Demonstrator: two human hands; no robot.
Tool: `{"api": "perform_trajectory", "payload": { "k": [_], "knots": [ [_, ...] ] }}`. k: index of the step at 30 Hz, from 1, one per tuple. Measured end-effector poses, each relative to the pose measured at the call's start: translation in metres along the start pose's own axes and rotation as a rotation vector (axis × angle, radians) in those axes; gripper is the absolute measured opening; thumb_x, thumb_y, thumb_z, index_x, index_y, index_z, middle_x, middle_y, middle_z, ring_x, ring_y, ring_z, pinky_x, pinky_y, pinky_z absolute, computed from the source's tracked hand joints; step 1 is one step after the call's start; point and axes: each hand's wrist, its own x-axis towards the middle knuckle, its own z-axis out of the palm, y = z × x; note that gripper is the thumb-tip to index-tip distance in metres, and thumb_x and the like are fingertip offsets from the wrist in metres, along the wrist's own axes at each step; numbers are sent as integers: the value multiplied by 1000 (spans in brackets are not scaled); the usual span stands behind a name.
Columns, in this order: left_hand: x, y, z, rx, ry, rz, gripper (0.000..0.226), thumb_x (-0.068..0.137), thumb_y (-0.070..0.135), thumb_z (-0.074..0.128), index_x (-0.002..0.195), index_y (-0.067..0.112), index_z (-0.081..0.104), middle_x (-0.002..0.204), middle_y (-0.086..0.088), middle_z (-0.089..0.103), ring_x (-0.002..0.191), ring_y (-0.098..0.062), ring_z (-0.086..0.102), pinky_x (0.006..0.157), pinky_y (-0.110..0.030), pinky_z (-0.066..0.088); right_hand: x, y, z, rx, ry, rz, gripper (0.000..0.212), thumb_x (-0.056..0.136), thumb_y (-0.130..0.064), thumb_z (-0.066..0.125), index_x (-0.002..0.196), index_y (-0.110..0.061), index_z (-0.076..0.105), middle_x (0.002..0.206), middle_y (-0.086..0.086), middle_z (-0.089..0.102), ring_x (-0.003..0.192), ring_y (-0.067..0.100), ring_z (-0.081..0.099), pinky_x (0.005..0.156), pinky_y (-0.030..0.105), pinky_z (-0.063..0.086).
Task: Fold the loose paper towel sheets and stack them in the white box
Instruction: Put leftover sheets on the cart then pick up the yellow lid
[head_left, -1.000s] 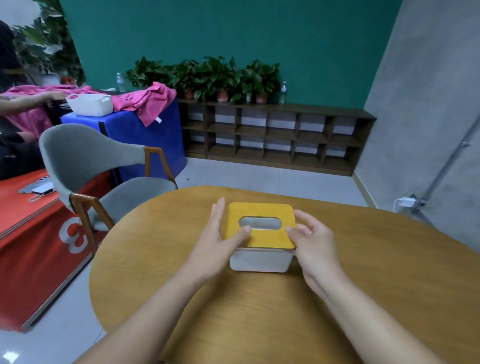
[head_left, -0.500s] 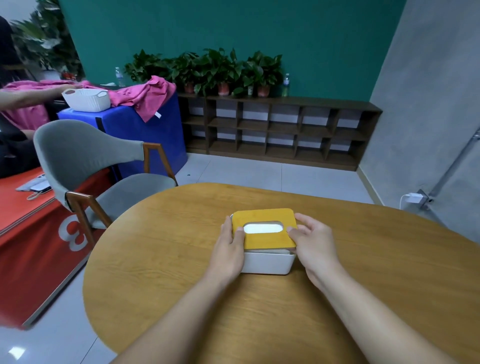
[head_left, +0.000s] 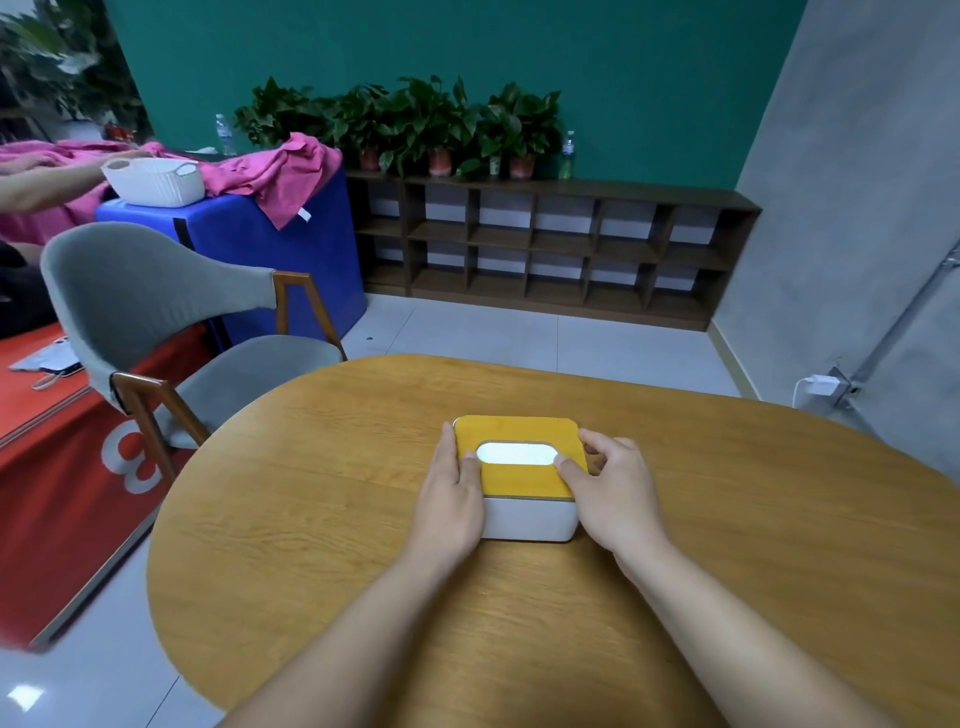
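— So where do we have the white box (head_left: 530, 518)?
— On the round wooden table (head_left: 311, 519), yellow lid (head_left: 519, 480) seated on top.
— And our hands?
— Our left hand (head_left: 451, 499) lies flat along its left side, fingers straight. Our right hand (head_left: 610, 486) curls over the right edge, thumb pressing the lid.

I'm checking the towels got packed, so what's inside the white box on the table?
Through the oval slot in the yellow lid, only a white surface shows, possibly paper. The lid covers the rest of the white box.
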Motion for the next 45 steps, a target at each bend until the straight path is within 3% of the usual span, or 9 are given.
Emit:
{"api": "perform_trajectory", "payload": {
  "k": [8,15,20,23,28,32,36,39,45],
  "knots": [
    [2,-7,5,127,14,45,62,120,27,32,176,10,10,183,-2,17,168,-19,18,124,-17,12,0,3,3,-77,7,-86,57,103,-40,75,152,-12,64,121,-3,55,103,13,59,92,21,41],
    [3,-6,5,-14,38,-31,60,119,24,37,176,23,17,178,4,30,163,-16,29,114,-14,17,5,8,0,-86,-37,-142,48,103,-43,74,141,-14,72,108,2,58,94,16,59,84,22,39],
    [5,-4,3,-193,38,-73,59,119,22,42,174,32,25,164,17,41,144,1,37,112,-17,25,10,15,6,-39,-21,-121,43,102,-43,75,138,-19,73,103,-1,57,90,15,59,86,30,46],
    [4,-8,5,-263,44,-71,58,119,24,44,173,36,27,160,24,41,145,2,39,112,-17,28,13,21,10,82,-58,-35,26,102,-47,74,115,-24,77,97,-1,58,91,20,60,88,37,51],
    [9,-17,10,-280,52,-48,57,119,23,43,173,35,28,158,25,44,140,6,44,98,-1,31,15,32,15,280,-109,28,25,101,-50,73,106,-27,81,87,-3,54,84,17,56,77,35,46],
    [12,-15,11,-322,54,-64,55,119,21,43,171,36,34,163,22,46,143,4,46,110,-13,32,10,32,20,521,-98,92,7,98,-42,80,103,-46,84,91,-6,63,85,14,64,80,35,52],
    [22,-6,20,-401,17,-98,50,119,20,44,167,34,43,161,21,49,145,1,46,112,-14,36,14,36,15,520,-35,123,6,98,-44,79,103,-44,83,86,-6,62,80,17,62,78,38,50],
    [41,2,44,-472,-34,-119,47,119,22,45,164,32,51,162,15,55,147,-6,53,128,-33,39,27,45,-2,505,21,148,5,98,-47,79,102,-47,82,99,5,74,90,21,70,86,40,56],
    [70,24,99,-523,-153,-101,48,117,21,44,163,31,52,156,12,62,145,-11,58,128,-41,41,61,72,-42,459,91,206,35,94,-55,80,122,-35,81,118,-6,81,116,16,75,111,43,57]
  ]
}}
